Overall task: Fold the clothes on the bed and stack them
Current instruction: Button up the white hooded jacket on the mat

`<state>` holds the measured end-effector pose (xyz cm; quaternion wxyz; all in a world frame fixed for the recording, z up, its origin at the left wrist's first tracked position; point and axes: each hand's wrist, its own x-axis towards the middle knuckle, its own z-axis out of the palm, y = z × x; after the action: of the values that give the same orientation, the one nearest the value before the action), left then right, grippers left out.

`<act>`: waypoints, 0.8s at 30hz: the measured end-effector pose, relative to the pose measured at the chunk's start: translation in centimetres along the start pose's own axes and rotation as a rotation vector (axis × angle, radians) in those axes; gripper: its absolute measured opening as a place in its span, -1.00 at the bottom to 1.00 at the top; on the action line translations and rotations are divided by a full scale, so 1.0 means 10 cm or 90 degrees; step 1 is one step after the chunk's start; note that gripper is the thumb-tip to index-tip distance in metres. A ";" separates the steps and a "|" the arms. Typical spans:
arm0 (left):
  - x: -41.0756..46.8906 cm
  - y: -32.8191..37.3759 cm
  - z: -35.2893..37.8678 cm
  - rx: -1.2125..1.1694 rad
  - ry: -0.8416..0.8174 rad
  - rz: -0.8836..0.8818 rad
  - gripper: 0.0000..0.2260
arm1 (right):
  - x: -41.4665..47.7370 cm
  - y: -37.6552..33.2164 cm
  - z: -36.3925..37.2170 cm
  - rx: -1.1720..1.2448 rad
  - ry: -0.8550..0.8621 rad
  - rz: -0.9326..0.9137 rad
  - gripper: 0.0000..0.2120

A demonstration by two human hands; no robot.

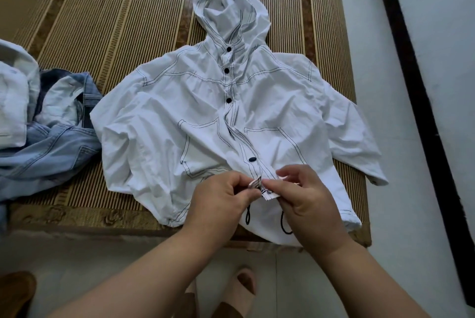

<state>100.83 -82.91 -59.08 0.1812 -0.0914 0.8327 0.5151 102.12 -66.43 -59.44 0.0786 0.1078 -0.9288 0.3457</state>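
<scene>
A white hooded jacket [180, 112] lies spread face up on the bed [77, 217], on top of a striped bamboo mat [115, 22]. Its hood [228, 9] points away from the person and its hem sits at the near edge, just spilling over it. The sleeve on the right reaches out past the side of the mat. A row of dark buttons [228, 100] runs down the front. The upper ones look done up, and the front gapes a little lower down.

Both hands are down at the hem, close together. The left hand [221, 197] has its fingers curled and pinches one front edge of the jacket between thumb and fingertips. The right hand [305, 197] pinches the facing edge the same way, its other fingers loosely bent above the cloth. What exactly sits between the fingertips is too small to make out. Two dark drawstrings [248, 215] dangle from the hem just below the hands.

Over on the left of the bed there is a crumpled pair of pale blue jeans [51, 148], touching the jacket's sleeve, with another white garment [12, 91] lying partly on them. Down on the floor [128, 266], a foot in a beige slipper [241, 284] shows between the forearms
</scene>
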 end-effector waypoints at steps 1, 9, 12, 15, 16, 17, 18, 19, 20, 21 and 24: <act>0.00 0.00 0.00 0.003 0.003 0.009 -0.78 | 0.01 0.00 -0.02 -0.035 0.007 -0.031 -0.79; 0.04 0.02 0.02 -0.063 0.007 0.046 -0.74 | 0.05 0.04 -0.04 -0.122 0.013 -0.125 -0.80; 0.06 0.05 0.03 -0.093 -0.007 0.014 -0.76 | 0.07 0.03 -0.05 -0.128 0.029 -0.111 -0.80; 0.09 0.10 0.02 -0.130 -0.022 0.008 -0.73 | 0.09 0.01 -0.04 -0.091 0.072 -0.093 -0.78; 0.10 0.12 0.02 -0.139 -0.025 0.011 -0.72 | 0.10 0.00 -0.03 -0.082 0.078 -0.092 -0.78; 0.11 0.13 0.02 -0.137 -0.025 0.018 -0.72 | 0.10 0.00 -0.03 -0.079 0.078 -0.092 -0.78; 0.12 0.13 0.01 -0.127 -0.025 0.025 -0.71 | 0.11 0.00 -0.02 -0.082 0.072 -0.090 -0.78; 0.13 0.14 0.01 -0.119 -0.023 0.031 -0.69 | 0.12 -0.01 -0.02 -0.090 0.064 -0.084 -0.78; 0.14 0.15 0.01 -0.117 -0.022 0.036 -0.66 | 0.13 -0.01 -0.01 -0.100 0.057 -0.073 -0.77; 0.15 0.16 0.00 -0.116 -0.022 0.041 -0.64 | 0.13 -0.02 -0.01 -0.109 0.054 -0.058 -0.76; 0.17 0.18 -0.04 -0.066 -0.049 0.070 -0.67 | 0.14 -0.05 -0.01 -0.105 0.050 0.012 -0.76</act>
<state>98.62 -82.43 -58.08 0.1796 -0.0348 0.8013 0.5696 100.88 -66.96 -58.73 0.1205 0.0785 -0.9513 0.2727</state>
